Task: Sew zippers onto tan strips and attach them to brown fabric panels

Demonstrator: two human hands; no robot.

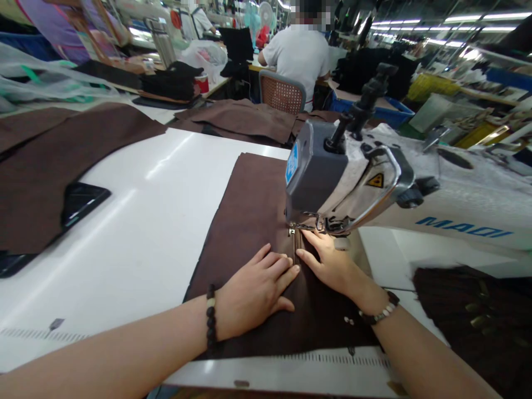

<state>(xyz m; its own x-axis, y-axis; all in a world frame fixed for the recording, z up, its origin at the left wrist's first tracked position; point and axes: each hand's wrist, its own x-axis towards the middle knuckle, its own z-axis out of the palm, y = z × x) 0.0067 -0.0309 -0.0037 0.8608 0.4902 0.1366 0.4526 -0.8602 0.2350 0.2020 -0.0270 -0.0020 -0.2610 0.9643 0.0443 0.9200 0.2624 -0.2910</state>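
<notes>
A dark brown fabric panel (249, 205) lies on the white table under the head of a sewing machine (316, 172). Along its middle runs a zipper (296, 244), leading up to the presser foot (292, 230). My left hand (260, 288) rests flat on the panel just left of the zipper, fingers stretched out. On the other side, my right hand (330, 260) presses on the fabric with its fingers spread, the fingertips close to the presser foot. Neither hand grips anything. The needle tip is too small to make out.
More brown fabric (83, 144) covers the table's left side, over a black glossy object (85, 202). A dark gathered piece (465, 310) lies at the right. Behind the table are brown panels (249, 119), a seated person (295, 55) on a chair (282, 91), and a blue bin (386, 113).
</notes>
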